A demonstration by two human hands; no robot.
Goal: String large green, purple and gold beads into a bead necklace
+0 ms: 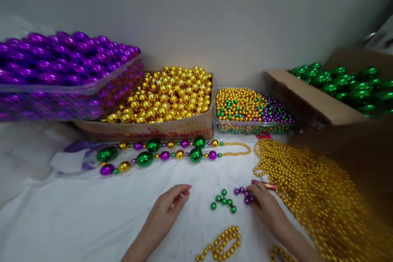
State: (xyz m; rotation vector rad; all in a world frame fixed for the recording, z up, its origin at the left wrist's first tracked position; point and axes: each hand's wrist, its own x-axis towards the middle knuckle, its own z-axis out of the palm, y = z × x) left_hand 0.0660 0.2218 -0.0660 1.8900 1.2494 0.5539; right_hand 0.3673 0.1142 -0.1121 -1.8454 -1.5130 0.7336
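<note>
My left hand (170,206) rests on the white cloth (92,213), fingers loosely curled, thumb against the fingertips; whether anything is in them I cannot see. My right hand (265,208) lies at the right, its fingertips touching a few small purple beads (242,192). Several small green beads (223,202) lie between the two hands. A short coil of gold beads (222,245) lies nearer to me. A red lighter-like object (264,185) sits just beyond my right hand.
A finished strand of green, purple and gold beads (159,153) lies across the cloth. Behind it stand a box of gold balls (166,94), a tray of purple balls (61,65), a tub of small mixed beads (251,108) and a carton of green balls (344,84). Gold strands (313,188) pile at right.
</note>
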